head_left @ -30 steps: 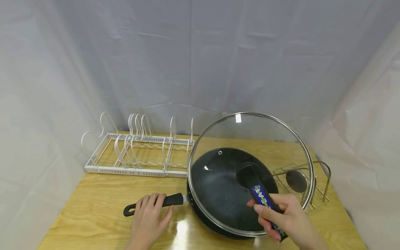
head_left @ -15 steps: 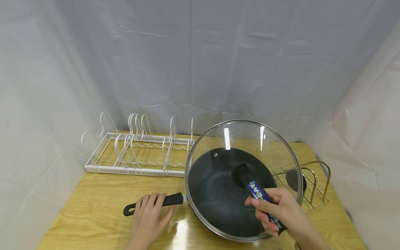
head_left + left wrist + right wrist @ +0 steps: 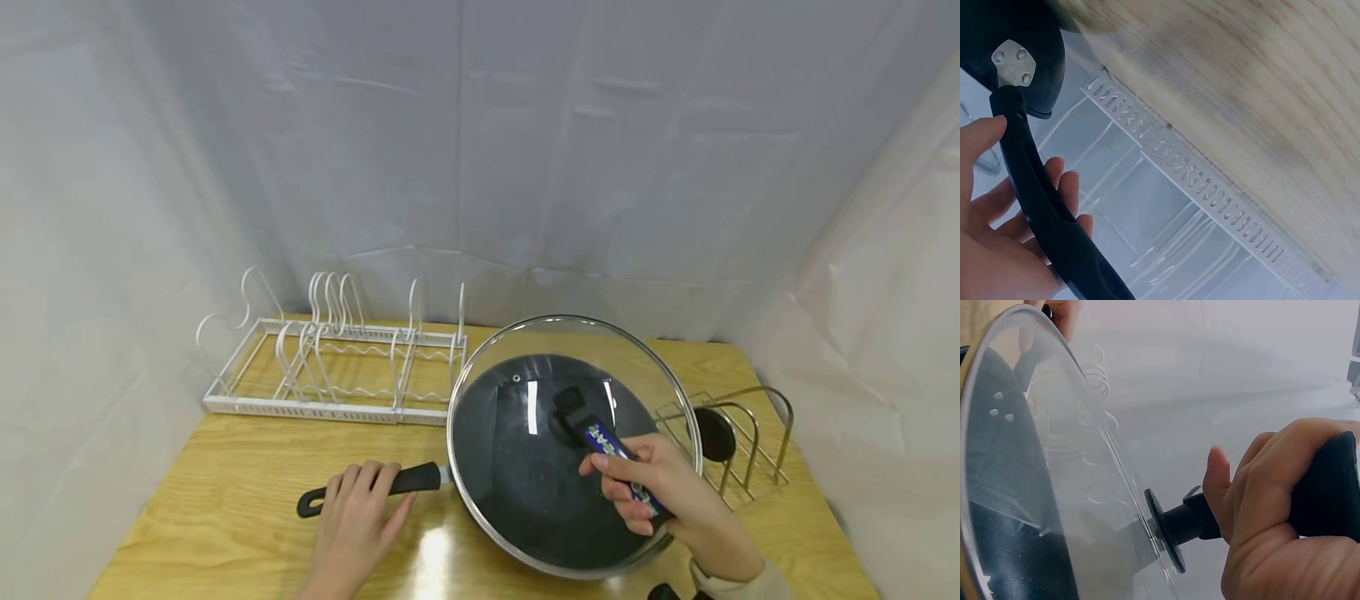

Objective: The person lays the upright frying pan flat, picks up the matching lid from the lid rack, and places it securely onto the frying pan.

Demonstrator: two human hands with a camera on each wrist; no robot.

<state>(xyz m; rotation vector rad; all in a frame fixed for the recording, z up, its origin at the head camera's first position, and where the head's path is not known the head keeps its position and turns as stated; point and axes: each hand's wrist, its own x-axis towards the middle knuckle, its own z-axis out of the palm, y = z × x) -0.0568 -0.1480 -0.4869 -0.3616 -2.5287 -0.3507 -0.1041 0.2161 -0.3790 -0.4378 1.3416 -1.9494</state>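
My left hand (image 3: 356, 508) grips the black handle (image 3: 417, 478) of a dark frying pan (image 3: 1041, 37) standing on the wooden table. In the left wrist view its thumb and curled fingers lie around that handle. Over the pan is a large glass lid with a metal rim (image 3: 452, 467), and most of the pan shows through the glass. My right hand (image 3: 656, 483) holds the lid by its long black handle (image 3: 573, 406), which carries a blue and green label. In the right wrist view the lid (image 3: 1100, 506) is tilted, with a gap between it and the pan.
A white wire rack (image 3: 300, 410) with upright loops stands at the back left, close to the pan. Right of the lid is a gold-coloured wire rack (image 3: 787, 421) with a dark round disc (image 3: 712, 435) at it. Pale sheeting (image 3: 525, 167) encloses the table's back and sides.
My right hand has brought the lid left and down over the pan, and the lid now lies flatter. My left hand and the pan have stayed in place.
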